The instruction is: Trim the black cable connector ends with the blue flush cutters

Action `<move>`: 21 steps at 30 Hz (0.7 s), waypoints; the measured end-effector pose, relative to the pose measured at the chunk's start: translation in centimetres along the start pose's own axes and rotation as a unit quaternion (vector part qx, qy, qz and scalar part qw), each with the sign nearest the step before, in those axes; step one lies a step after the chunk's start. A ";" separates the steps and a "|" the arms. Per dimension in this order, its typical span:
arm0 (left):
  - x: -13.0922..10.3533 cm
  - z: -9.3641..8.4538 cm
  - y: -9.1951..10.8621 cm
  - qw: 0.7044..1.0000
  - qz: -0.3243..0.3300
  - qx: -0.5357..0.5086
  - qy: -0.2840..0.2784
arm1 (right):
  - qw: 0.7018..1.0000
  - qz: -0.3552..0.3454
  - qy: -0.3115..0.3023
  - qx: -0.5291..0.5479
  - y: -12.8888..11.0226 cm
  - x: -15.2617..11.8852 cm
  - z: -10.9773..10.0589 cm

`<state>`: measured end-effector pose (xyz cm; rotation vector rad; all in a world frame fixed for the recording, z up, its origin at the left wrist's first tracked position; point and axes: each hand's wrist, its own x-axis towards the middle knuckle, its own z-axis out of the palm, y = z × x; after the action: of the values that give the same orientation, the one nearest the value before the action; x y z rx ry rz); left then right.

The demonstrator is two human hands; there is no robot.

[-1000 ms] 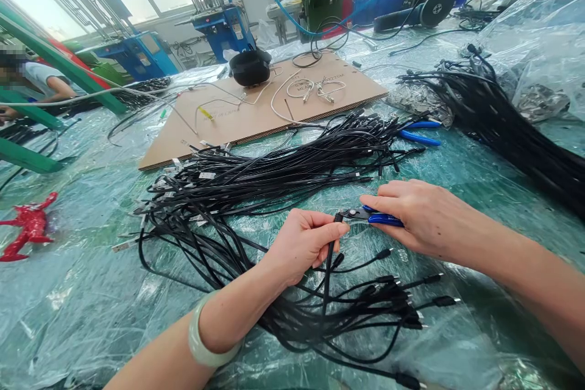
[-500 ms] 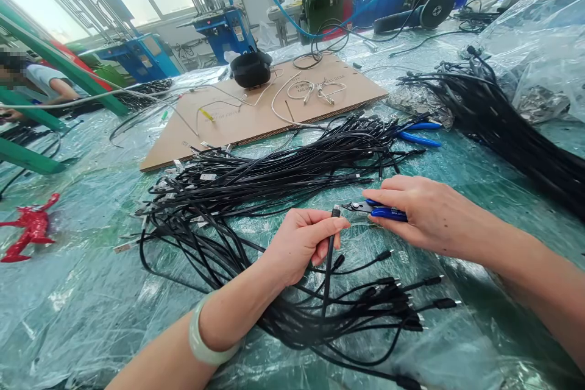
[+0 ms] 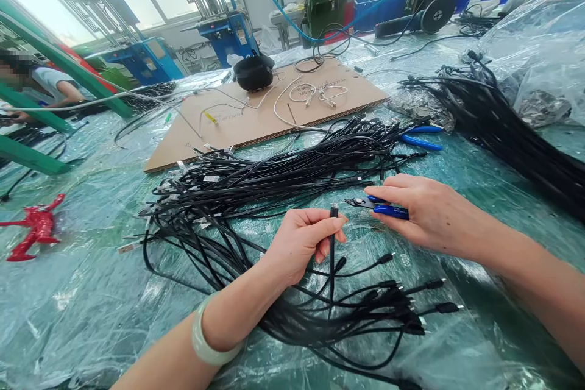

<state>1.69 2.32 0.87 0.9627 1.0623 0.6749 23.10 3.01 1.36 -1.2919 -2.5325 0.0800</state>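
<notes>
Between thumb and fingers, my left hand pinches a black USB cable just below its plug, whose metal tip points up. My right hand is closed around the blue handles of small flush cutters. Their jaws point left towards the plug, with a small gap between them and it. Below my left hand a loose bunch of black cables spreads its plug ends to the right. Behind both hands lies a thick bundle of similar black cables.
A flat cardboard stack carries a black round case and pale cables. Blue-handled pliers lie beside the bundle. More black cables are at right, a red clamp-like object at left. A person sits far left.
The cutters have drawn slightly away from the plug, and the plug stands a little more upright. The whole view has shifted slightly.
</notes>
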 end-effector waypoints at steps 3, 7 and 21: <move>0.0 0.0 0.0 1.000 -0.001 -0.003 -0.002 | 1.000 0.000 -0.002 0.003 0.0 0.0 0.1; 0.0 0.0 0.1 1.000 -0.001 -0.011 -0.004 | 1.000 0.005 -0.006 0.006 -0.1 0.1 0.1; 0.0 0.1 0.2 0.998 -0.025 -0.032 0.037 | 1.000 -0.012 0.002 0.015 -0.4 0.0 -0.2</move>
<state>1.82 2.36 1.09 0.8588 1.1206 0.7028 22.86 2.78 1.66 -1.2484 -2.5323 0.1095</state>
